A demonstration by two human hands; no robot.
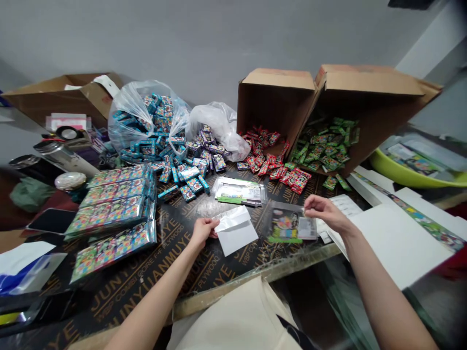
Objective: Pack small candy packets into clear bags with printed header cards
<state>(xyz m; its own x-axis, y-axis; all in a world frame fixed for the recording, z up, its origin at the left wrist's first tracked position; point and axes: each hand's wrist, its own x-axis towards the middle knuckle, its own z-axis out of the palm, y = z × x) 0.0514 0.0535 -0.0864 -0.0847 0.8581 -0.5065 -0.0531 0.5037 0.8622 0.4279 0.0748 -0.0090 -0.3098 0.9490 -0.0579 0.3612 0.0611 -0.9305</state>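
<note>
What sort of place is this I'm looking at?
Probably a packing workshop: a cardboard box spills red packets, a plastic bag holds blue packets, and shiny packs lie stacked on the table.

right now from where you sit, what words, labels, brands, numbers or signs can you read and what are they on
"JUNYUANMUYE": gold print on the black plywood tabletop
"WBP COMBI CORE F-F PLYWOOD": smaller gold print, same tabletop
Too small or blurred to read: print on the small blue packets, small red packets, small green packets and flat clear-plastic pouch
</note>
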